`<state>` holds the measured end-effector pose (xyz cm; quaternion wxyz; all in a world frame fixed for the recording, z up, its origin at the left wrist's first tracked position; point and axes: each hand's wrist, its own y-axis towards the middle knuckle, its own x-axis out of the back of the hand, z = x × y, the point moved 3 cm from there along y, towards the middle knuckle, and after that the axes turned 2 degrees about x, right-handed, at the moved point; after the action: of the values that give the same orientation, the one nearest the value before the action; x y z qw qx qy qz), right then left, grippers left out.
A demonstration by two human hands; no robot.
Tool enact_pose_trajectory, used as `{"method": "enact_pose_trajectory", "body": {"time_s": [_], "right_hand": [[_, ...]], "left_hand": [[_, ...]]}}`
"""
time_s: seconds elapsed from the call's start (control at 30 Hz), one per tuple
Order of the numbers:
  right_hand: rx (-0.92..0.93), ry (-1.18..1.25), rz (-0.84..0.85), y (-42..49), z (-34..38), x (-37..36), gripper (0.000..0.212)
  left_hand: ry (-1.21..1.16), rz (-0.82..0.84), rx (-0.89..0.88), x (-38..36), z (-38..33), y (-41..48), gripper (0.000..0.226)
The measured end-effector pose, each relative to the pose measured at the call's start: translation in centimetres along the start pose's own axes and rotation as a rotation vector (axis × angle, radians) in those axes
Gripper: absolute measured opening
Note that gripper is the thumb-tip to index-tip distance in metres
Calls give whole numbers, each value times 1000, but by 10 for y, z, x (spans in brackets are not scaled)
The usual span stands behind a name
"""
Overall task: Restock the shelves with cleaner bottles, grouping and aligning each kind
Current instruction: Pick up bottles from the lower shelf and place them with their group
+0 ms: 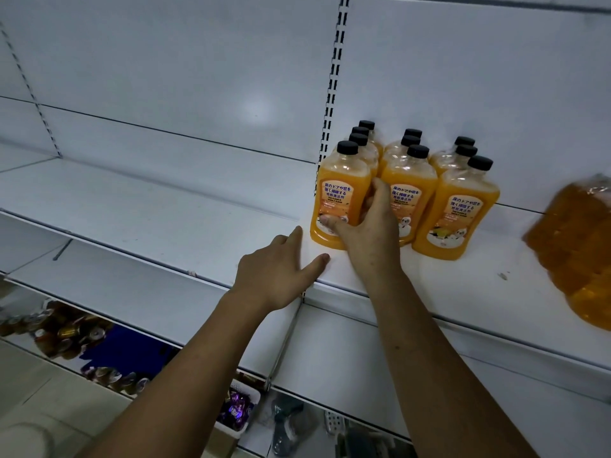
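Note:
Several orange cleaner bottles with black caps stand in three rows on the white shelf (429, 279). My right hand (367, 226) wraps around the front bottle of the left row (337, 193), thumb across its label and fingers reaching between it and the middle row's front bottle (405, 196). The right row's front bottle (459, 209) stands apart from my hand. My left hand (277, 272) lies flat and open on the shelf's front edge, just left of the gripped bottle, holding nothing.
A shrink-wrapped pack of orange bottles (575, 249) lies blurred on the shelf at the far right. The shelf bay (148, 200) stretches left. Below, lower shelves hold a basket of wrapped sweets (236, 411) and cans (66, 332). A slotted upright (334, 77) divides the bays.

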<state>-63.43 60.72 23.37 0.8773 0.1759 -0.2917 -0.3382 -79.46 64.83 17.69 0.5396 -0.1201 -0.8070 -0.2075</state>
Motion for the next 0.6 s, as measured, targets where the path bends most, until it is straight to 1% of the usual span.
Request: {"method": "enact_pose_trajectory", "body": {"time_s": [0.27,0.4,0.6], "right_hand": [[18,27,21,0,-1,1,91],[12,30,6,-1,-3,1,93],[17,11,5,-7,-6,9,91]], "left_hand": [[-1,6,6,0,0,0,88],[0,14,23,0,0,0,91],[-10,22,23,4,-2,-2,87]]}}
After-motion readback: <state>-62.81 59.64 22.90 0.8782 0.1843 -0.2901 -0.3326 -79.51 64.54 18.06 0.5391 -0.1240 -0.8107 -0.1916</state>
